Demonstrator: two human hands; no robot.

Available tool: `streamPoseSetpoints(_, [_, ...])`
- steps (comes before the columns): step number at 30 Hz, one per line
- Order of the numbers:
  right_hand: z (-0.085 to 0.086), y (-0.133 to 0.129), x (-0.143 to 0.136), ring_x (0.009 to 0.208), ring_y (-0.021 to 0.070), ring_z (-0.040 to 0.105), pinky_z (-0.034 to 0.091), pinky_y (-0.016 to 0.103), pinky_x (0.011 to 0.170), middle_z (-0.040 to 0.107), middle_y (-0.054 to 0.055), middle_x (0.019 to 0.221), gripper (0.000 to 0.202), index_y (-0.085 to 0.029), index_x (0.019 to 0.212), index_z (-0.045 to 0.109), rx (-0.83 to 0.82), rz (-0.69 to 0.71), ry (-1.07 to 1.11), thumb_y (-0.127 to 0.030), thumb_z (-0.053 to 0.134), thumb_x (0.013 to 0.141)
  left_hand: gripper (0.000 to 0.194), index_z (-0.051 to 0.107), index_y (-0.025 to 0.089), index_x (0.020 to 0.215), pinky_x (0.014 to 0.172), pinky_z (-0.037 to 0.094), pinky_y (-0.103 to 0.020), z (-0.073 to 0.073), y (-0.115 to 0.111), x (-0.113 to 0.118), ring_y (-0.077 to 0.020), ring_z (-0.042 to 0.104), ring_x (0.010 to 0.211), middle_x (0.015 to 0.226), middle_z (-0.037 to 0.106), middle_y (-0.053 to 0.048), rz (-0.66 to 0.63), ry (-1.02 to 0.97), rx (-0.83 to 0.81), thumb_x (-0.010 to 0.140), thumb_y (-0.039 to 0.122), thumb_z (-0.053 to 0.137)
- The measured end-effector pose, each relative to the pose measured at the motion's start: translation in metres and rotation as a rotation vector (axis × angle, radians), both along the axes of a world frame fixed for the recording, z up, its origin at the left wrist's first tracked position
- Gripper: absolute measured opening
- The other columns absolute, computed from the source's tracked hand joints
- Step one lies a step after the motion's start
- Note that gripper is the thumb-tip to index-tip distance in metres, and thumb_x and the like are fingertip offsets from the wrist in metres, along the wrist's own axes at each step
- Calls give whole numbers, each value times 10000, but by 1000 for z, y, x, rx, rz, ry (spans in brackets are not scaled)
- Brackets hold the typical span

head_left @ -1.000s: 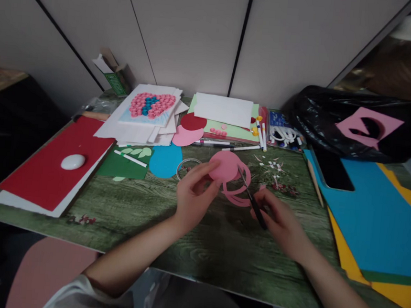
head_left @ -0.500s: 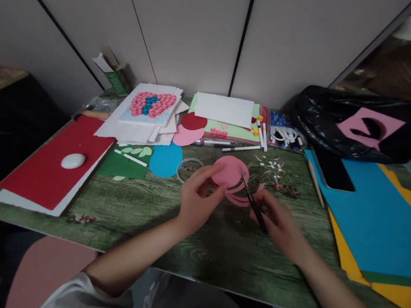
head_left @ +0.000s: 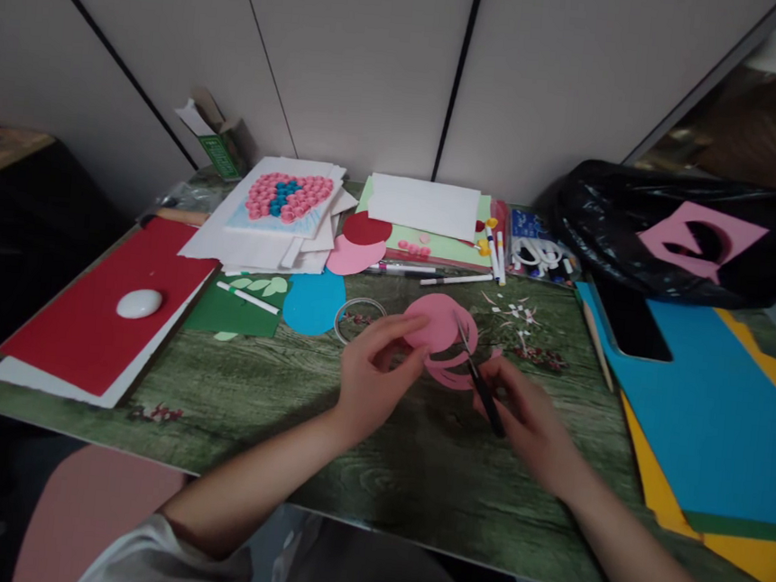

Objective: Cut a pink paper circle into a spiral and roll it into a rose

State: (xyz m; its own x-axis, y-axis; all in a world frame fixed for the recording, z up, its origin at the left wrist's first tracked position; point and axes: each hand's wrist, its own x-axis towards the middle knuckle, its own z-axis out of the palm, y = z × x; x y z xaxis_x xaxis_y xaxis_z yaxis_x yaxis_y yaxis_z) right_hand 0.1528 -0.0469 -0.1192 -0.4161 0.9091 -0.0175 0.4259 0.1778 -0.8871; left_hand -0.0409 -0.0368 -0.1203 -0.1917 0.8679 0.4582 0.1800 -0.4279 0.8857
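Observation:
A pink paper disc (head_left: 434, 320) is pinched between the thumb and fingers of my left hand (head_left: 381, 367). My right hand (head_left: 526, 421) grips black-handled scissors (head_left: 481, 391), whose blades lie at the disc's right edge. From that edge a thin curved pink strip (head_left: 455, 369) hangs below the disc, partly cut free. Just left of the disc, close to my left fingers, a clear ring (head_left: 344, 323), perhaps a roll of tape, rests on the table.
White and pink scraps (head_left: 515, 311) lie right of the disc. Blue sheets (head_left: 716, 419) and a phone (head_left: 633, 326) are farther right, near a black plastic bag (head_left: 612, 220). At left are red paper (head_left: 87, 319), a white oval object (head_left: 139, 304) and a decorated picture (head_left: 287, 201).
The scissors have cut farther along the disc's right edge, and the curved strip now stands farther out from it. Both hands stay almost in place.

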Motion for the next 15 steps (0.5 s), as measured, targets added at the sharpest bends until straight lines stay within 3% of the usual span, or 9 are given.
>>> streamPoseSetpoints(7, [0,1,2,633,133,464,350,257,570,510,-18,692,68,-219,817,459,28,11,-15,-226,456,885,194,725,226,885,653,539,-249,3,1,-1,-142,656,763,815,720,-30,24,12,21,727,128,671])
streamPoseSetpoints(15, [-2,1,3,655,137,451,359,261,601,503,-16,704,65,-224,817,454,23,8,-5,-187,447,871,199,725,237,888,655,540,-250,3,2,-2,-139,659,794,855,727,-27,42,9,15,745,119,651])
